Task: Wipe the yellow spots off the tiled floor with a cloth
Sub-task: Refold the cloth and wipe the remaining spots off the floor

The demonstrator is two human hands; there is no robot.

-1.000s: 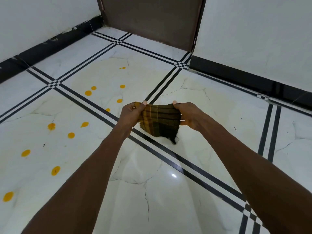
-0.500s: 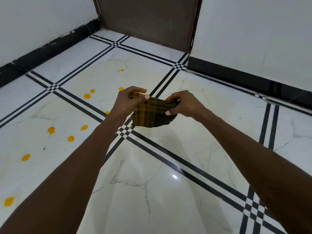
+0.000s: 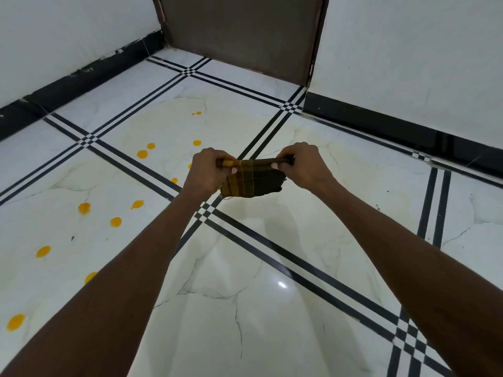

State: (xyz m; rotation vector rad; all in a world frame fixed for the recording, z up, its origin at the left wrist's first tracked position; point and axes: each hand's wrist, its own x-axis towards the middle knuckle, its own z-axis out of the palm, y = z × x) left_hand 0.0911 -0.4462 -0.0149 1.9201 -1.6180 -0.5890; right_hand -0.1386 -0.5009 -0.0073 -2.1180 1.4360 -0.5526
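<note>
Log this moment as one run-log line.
phase: folding | cloth: gripped by left hand and right hand, off floor | yellow spots: unwiped

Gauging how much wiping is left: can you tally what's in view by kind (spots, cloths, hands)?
yellow spots: 13 visible, two partly hidden by the left arm and hand
plaid cloth: 1
left hand: 1
right hand: 1
Total: 16

Open tiled floor [image 3: 245, 308] below and ahead of both forearms, bare all the way to the yellow spots [image 3: 115, 222] scattered at left. Hemmed in by white walls [image 3: 68, 31] left and right, and a brown door [image 3: 239, 31] straight ahead.
</note>
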